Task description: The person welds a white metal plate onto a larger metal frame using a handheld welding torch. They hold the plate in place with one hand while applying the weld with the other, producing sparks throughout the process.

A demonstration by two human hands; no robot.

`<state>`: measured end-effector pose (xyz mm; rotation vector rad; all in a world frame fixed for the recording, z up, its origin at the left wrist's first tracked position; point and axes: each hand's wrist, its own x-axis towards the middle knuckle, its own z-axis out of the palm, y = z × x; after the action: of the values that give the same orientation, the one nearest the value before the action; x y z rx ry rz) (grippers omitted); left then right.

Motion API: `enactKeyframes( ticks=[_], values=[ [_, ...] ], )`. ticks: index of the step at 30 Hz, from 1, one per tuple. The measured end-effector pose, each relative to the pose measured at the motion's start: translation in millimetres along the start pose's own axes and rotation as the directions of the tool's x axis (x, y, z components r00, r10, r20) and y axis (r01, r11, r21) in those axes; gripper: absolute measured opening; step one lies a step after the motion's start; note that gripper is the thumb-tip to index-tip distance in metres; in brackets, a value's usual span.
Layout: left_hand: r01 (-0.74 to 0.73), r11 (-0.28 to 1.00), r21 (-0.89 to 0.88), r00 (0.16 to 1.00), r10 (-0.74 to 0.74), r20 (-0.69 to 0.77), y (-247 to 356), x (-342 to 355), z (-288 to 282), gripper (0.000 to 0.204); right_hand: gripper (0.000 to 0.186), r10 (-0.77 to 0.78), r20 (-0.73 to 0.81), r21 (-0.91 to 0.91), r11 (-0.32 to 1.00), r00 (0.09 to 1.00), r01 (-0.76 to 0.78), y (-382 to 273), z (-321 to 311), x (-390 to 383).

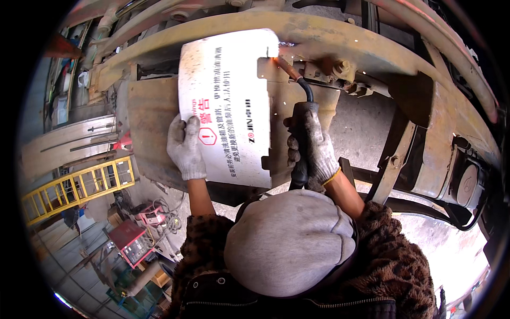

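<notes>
My left hand (186,149), in a pale, soiled work glove, grips the left edge of a white printed sheet (231,114), its thumb over the front. The sheet stands against a large rusty steel beam (319,29), and notches are cut into its right edge. In a matching glove, my right hand (321,151) is closed round the black handle of a welding torch (304,119). The torch's copper-coloured nozzle (288,69) points up-left to the sheet's upper right edge. Bright light and sparks show there, beside the beam; the sheet partly hides the nozzle's end.
Behind the sheet lies a rusty steel plate (151,122). Bolted brackets (342,69) and steel members surround my right arm. To the left are a yellow ladder (79,186), a red box-shaped machine (130,239) and tangled cables (172,220). A grey cap (287,242) covers the lower middle.
</notes>
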<state>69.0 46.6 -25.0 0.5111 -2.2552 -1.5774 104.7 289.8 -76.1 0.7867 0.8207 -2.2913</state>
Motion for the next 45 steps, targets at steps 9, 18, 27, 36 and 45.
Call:
enactKeyframes(
  ticks=[9, 18, 27, 36, 45],
  values=[
    [0.002, 1.0, -0.015, 0.991, -0.004, -0.134, -10, 4, -14, 0.039, 0.058, -0.055, -0.019, -0.027, 0.998, 0.998, 0.055, 8, -3, 3],
    [0.015, 0.999, -0.036, 0.997, -0.018, -0.073, -1, -1, -4, 0.04, 0.053, -0.037, 0.009, -0.034, 0.999, 0.999, 0.037, 3, 2, -2],
    [-0.004, 1.0, 0.017, 1.0, 0.004, -0.015, -4, -3, 0, 0.042, 0.055, -0.114, 0.032, -0.088, 0.989, 0.993, 0.117, 4, -1, 0],
    [0.048, 0.995, 0.084, 0.995, -0.055, 0.08, 5, -11, 10, 0.043, 0.056, -0.092, 0.003, -0.087, 0.992, 0.996, 0.092, 3, 1, 0],
    [-0.009, 0.996, 0.085, 0.995, 0.001, 0.095, 2, -7, 10, 0.043, 0.054, -0.104, -0.016, -0.088, 0.991, 0.994, 0.102, 3, 4, 1]
  ],
)
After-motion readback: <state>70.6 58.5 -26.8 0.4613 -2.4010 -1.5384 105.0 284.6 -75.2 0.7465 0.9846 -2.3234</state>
